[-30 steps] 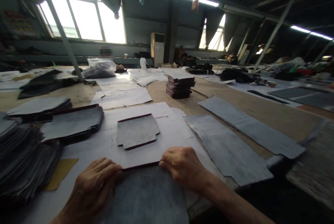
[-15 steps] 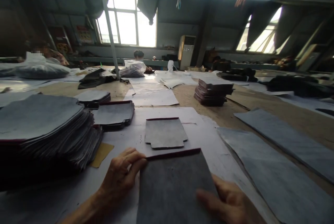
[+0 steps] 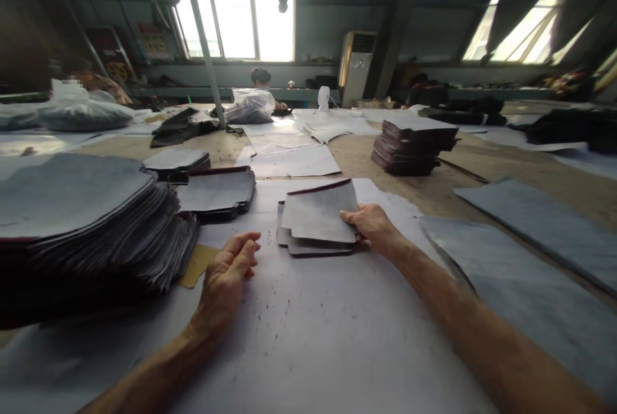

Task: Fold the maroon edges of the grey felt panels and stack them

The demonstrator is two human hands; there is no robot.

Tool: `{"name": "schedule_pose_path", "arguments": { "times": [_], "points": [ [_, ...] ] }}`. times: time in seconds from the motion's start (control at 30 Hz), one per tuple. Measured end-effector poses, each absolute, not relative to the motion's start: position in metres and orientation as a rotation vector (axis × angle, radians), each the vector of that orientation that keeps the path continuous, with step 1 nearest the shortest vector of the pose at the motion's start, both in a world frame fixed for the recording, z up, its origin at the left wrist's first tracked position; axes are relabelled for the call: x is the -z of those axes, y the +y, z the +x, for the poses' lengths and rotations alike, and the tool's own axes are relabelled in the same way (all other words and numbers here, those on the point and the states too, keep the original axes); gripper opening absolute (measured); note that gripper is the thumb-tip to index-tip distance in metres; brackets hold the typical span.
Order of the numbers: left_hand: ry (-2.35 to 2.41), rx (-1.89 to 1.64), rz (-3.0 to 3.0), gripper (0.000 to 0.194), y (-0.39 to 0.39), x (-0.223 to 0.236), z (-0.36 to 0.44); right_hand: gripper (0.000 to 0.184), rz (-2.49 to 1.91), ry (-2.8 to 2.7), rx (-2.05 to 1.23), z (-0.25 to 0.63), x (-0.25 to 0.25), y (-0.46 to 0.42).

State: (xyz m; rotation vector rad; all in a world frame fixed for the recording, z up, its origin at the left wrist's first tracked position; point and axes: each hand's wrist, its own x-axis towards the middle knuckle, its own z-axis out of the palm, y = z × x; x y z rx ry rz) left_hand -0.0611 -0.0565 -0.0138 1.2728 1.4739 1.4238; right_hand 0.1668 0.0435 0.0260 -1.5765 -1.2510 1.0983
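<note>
My right hand (image 3: 371, 226) pinches the right edge of a grey fabric panel (image 3: 318, 211) that has a dark red folded strip along its top edge. This panel is slightly askew over another grey panel (image 3: 321, 249), whose left and lower edges show beneath it. To the left, my left hand (image 3: 229, 269) hovers over the white sheet, its thumb against curled fingers and nothing visible in them. Both panels are over the white sheet (image 3: 299, 337), which is sprinkled with small dark specks.
A tall stack of grey panels (image 3: 81, 202) rises at the left, with a smaller stack (image 3: 216, 189) behind it. A yellowish piece (image 3: 198, 265) lies beside the tall stack. Long grey sheets (image 3: 511, 285) spread at the right; a dark red-brown stack (image 3: 409, 147) stands farther back.
My right hand has carried the panel forward from near me to above the panel lying farther back. My left hand has let go of its corner and stays at the left. The view has tilted down.
</note>
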Motion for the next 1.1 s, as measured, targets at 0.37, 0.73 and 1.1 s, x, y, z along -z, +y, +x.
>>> {"name": "schedule_pose_path", "arguments": {
  "times": [0.37, 0.73, 1.1],
  "points": [
    [1.466, -1.266, 1.318, 0.032, -0.057, 0.01, -0.059, 0.029, -1.855, -1.375, -1.202, 0.18, -0.015, 0.057],
    [1.48, -1.193, 1.368, 0.032, -0.056, 0.011, -0.059, 0.025, -1.935, -1.47, -1.181, 0.171, -0.024, 0.055],
    [1.549, -1.16, 1.452, 0.031, -0.059, 0.006, -0.056, 0.022, -1.888, -1.534, -1.203, 0.183, -0.023, 0.055]
  ]
}}
